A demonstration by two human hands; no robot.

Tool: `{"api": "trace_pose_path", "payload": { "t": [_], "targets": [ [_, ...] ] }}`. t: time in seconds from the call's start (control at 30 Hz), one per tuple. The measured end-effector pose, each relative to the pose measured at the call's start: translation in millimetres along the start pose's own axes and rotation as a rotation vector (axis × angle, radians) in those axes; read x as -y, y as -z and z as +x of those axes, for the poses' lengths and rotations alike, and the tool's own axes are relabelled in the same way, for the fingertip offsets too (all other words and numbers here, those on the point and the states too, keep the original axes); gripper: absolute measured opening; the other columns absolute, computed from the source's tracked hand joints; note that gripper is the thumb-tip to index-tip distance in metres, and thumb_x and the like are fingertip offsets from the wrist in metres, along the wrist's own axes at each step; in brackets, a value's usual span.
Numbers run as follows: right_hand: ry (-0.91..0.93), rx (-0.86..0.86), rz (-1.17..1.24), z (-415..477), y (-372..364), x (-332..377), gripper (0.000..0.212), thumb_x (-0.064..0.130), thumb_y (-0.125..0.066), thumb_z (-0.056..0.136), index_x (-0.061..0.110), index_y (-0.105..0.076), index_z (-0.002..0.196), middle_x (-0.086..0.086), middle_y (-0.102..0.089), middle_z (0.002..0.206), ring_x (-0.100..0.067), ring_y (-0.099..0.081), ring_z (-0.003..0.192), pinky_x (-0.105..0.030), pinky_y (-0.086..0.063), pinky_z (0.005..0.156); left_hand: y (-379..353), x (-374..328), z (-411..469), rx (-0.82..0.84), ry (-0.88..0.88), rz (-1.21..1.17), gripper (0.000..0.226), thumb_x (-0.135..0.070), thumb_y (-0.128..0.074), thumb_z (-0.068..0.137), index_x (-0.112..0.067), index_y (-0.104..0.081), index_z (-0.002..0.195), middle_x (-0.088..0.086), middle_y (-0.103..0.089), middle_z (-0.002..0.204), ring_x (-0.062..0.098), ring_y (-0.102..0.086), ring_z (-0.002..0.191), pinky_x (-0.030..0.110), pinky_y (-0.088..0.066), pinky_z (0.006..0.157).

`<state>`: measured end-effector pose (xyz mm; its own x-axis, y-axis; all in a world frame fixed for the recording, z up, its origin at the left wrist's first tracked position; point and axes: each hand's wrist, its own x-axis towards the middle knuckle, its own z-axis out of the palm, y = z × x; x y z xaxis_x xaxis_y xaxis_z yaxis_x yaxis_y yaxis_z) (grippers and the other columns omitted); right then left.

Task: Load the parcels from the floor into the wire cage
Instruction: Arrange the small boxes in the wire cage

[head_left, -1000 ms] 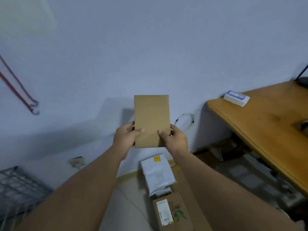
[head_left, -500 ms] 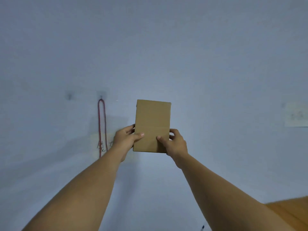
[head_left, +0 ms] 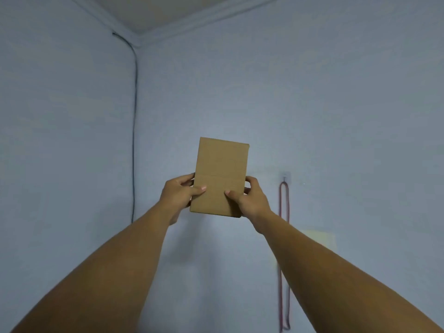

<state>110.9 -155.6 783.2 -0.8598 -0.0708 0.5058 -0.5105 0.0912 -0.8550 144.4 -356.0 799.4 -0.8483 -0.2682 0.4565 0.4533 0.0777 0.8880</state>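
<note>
- Flat cardboard parcel (head_left: 221, 176) is held upright in the air before the blue wall (head_left: 336, 116).
- Left hand (head_left: 179, 194) clamps its edge at 8 o'clock, thumb on the near face.
- Right hand (head_left: 249, 199) clamps the edge at 4 o'clock likewise.
- Red cord (head_left: 289, 236) hangs at the parcel's 3 o'clock; black cable (head_left: 134, 140) at 9 o'clock.

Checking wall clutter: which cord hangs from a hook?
The red cord, right of the parcel; the dark cable, left of it, shows no hook.
</note>
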Motion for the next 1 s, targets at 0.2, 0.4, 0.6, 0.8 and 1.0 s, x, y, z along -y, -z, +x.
{"api": "trace_pose_path", "payload": {
  "t": [0.2, 0.4, 0.6, 0.8, 1.0],
  "targets": [
    [0.033, 0.135, 0.065, -4.8, -157.4, 4.6, 0.068, 0.034, -0.074, 0.09, 0.032, -0.042, 0.15, 0.0, -0.058, 0.137, -0.018, -0.06, 0.112, -0.027, -0.057, 0.07, 153.9, 9.2, 0.2, -0.181, 0.007, 0.029, 0.065, -0.004, -0.087, 0.076, -0.014, -0.065, 0.136, 0.0, -0.071, 0.125, 0.017, -0.071, 0.103, 0.045, -0.06, 0.093],
    [0.042, 0.164, 0.086, -4.6, -292.5, 8.1, 0.056, 0.031, -0.072, 0.092, 0.03, -0.051, 0.144, 0.001, -0.062, 0.128, -0.018, -0.06, 0.105, -0.036, -0.057, 0.085, 274.4, 25.2, 11.8, -0.255, -0.007, 0.055, 0.065, -0.004, -0.084, 0.08, -0.012, -0.062, 0.14, 0.003, -0.069, 0.129, 0.015, -0.069, 0.102, 0.044, -0.059, 0.094],
    [-0.017, 0.195, 0.076, 8.5, -378.6, -27.9, 0.057, 0.031, -0.072, 0.092, 0.03, -0.052, 0.145, -0.002, -0.062, 0.132, -0.021, -0.062, 0.11, -0.037, -0.059, 0.083, 350.5, 66.3, 38.2, -0.252, 0.063, 0.083, 0.064, -0.003, -0.082, 0.082, -0.012, -0.06, 0.141, 0.005, -0.069, 0.131, 0.01, -0.069, 0.095, 0.032, -0.061, 0.077],
    [-0.088, 0.155, 0.027, 51.3, -426.3, -92.2, 0.061, 0.032, -0.073, 0.092, 0.029, -0.048, 0.148, -0.004, -0.061, 0.135, -0.025, -0.061, 0.114, -0.046, -0.057, 0.093, 373.8, 141.7, 100.1, -0.211, 0.135, 0.064, 0.065, -0.003, -0.082, 0.082, -0.011, -0.059, 0.141, 0.005, -0.068, 0.132, 0.008, -0.069, 0.094, 0.032, -0.06, 0.077],
    [-0.202, 0.067, -0.047, 103.1, -419.2, -173.0, 0.061, 0.032, -0.074, 0.09, 0.029, -0.051, 0.147, -0.002, -0.063, 0.132, -0.027, -0.062, 0.113, -0.045, -0.06, 0.086, 347.8, 227.5, 170.8, -0.065, 0.226, 0.028, 0.061, -0.002, -0.083, 0.081, -0.012, -0.064, 0.138, -0.002, -0.075, 0.118, 0.015, -0.074, 0.098, 0.039, -0.061, 0.087]
  ]
}}
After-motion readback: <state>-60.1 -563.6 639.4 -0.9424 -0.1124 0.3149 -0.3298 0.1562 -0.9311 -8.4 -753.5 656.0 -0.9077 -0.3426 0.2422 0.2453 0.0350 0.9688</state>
